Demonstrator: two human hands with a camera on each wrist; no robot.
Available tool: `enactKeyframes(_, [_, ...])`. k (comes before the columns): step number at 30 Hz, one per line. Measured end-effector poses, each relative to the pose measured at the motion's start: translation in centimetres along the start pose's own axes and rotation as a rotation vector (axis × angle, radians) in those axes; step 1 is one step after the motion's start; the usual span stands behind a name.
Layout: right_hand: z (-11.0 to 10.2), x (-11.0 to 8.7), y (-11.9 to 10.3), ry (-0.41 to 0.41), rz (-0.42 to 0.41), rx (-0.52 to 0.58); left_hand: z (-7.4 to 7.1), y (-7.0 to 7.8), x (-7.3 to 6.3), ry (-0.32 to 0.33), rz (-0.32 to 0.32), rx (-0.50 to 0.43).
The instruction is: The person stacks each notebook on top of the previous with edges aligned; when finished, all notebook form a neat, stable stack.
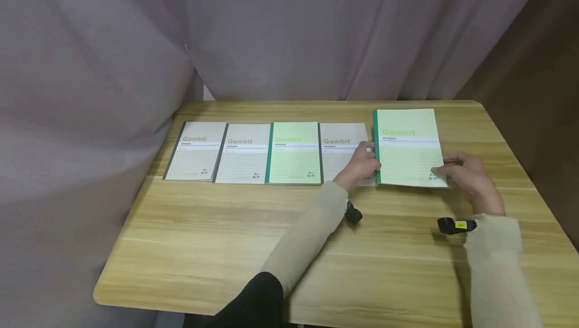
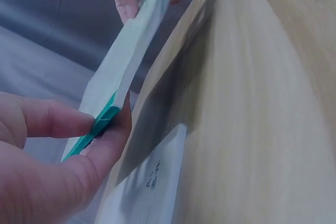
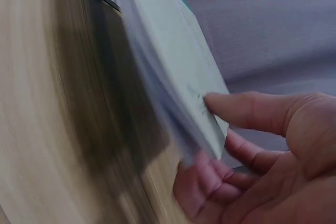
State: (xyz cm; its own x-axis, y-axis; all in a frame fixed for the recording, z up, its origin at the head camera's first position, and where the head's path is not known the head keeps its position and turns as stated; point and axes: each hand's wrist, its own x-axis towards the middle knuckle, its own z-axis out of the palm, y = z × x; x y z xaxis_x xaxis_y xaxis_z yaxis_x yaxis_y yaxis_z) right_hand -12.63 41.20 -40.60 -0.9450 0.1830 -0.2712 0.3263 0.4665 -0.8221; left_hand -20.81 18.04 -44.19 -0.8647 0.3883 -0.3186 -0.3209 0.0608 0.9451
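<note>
Head view: left hand (image 1: 359,166) and right hand (image 1: 472,177), fingers (image 1: 447,170) pinching a rectangular, green-spined paper notebook (image 1: 408,154).

In the head view, the left hand's grip (image 1: 360,165) covers the lower right part of the rightmost white notebook (image 1: 338,154) in the row, while the held green notebook (image 1: 409,152) hides fingertips of the right hand's grip (image 1: 474,180). The faint line beneath its NOTEBOOK lettering is too small to read, as is the yellow label (image 1: 460,225) by the right wrist. The bottom edge cuts off the right sleeve (image 1: 499,272); the surface (image 1: 203,247) loses its near right corner. The left wrist view blurs the held notebook's far corner; the right wrist view blurs its page edges.
</note>
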Motion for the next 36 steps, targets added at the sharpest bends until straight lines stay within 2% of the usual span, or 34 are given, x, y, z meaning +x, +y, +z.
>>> enactKeyframes(5, [0.4, 0.1, 0.1, 0.047, -0.040, 0.028, -0.9, -0.2, -0.1, -0.012, 0.006, -0.032])
enactKeyframes(10, [0.9, 0.0, 0.2, 0.038, -0.069, 0.045, -1.8, -0.2, -0.5, -0.024, -0.003, -0.013])
enactKeyframes(15, [1.6, -0.2, -0.1, 0.013, -0.073, 0.014, -2.6, -0.3, -0.8, -0.056, -0.001, -0.020])
enactKeyframes(20, [2.3, -0.1, -0.7, 0.015, -0.092, -0.042, -3.4, -0.3, -1.0, -0.046, -0.001, -0.020])
enactKeyframes(25, [2.8, 0.1, -2.1, 0.005, -0.087, -0.078, -4.9, 0.0, -1.4, -0.036, 0.006, -0.018])
enactKeyframes(31, [4.0, 0.5, -3.9, -0.006, -0.098, -0.046, -7.2, 0.7, -2.1, -0.052, 0.053, -0.022])
enactKeyframes(36, [5.4, 0.2, -4.7, 0.007, -0.148, -0.038, -8.8, 0.8, -3.0, -0.062, 0.090, 0.020])
